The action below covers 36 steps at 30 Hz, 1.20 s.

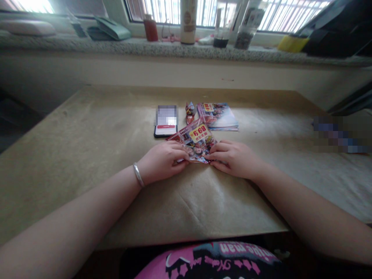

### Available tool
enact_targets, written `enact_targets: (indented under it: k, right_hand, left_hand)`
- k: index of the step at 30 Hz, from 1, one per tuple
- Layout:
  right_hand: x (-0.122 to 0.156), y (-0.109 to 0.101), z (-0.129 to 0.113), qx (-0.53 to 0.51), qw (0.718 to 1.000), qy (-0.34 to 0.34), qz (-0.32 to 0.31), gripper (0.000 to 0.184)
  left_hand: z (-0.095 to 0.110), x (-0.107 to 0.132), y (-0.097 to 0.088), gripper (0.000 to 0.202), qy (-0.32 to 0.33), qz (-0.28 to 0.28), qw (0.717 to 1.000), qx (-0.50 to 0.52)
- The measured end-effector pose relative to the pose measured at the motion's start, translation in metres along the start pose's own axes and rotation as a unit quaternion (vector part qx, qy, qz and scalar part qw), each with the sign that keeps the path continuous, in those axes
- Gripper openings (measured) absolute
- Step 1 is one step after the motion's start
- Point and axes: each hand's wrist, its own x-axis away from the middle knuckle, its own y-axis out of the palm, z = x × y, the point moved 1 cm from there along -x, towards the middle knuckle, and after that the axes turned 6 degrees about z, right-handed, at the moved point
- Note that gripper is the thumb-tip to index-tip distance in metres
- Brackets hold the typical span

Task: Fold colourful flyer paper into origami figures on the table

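A colourful printed leaflet (195,140) with a yellow price tag lies partly folded on the brown paper-covered table (87,155). My left hand (162,161), a silver bangle on its wrist, pinches the leaflet's left lower edge with curled fingers. On the other side my right hand (234,159) pinches the right lower edge, its fingers pressed together on the paper. Both hands rest on the table. Just behind the leaflet stands a small folded paper figure (190,112) made from the same print.
A phone (166,121) lies behind my left hand. A stack of similar leaflets (218,116) sits behind my right hand. The windowsill (174,48) holds a red cup, bottles, a glass and boxes. Something blurred lies at the far right.
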Motion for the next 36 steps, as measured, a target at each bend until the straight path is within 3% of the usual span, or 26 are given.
enact_targets:
  k: [5,8,14,17,27,36]
  right_hand:
    - [-0.001,0.001,0.000,-0.009,1.000,0.005,-0.007,0.023]
    - [0.000,0.000,-0.001,-0.001,1.000,0.016,-0.017,0.023]
    - [0.000,0.002,-0.001,0.038,0.996,0.083,0.002,0.022]
    - [0.000,0.003,-0.002,0.055,0.992,0.111,0.006,0.021]
    - [-0.001,0.007,0.001,0.025,0.996,0.084,0.023,0.023]
    - [-0.001,0.008,0.000,0.032,0.994,0.100,0.006,0.024]
  left_hand:
    - [0.007,-0.005,-0.002,0.024,-0.050,-0.023,0.998,0.004]
    - [0.005,-0.006,0.000,0.032,-0.080,-0.009,0.997,0.020]
    - [-0.005,-0.006,0.007,0.027,-0.170,0.031,0.985,-0.013]
    - [-0.007,-0.007,0.009,0.025,-0.179,0.037,0.983,-0.019]
    - [-0.014,-0.012,0.012,0.018,-0.216,0.047,0.975,-0.017]
    - [-0.017,-0.015,0.014,0.016,-0.241,0.052,0.969,-0.020]
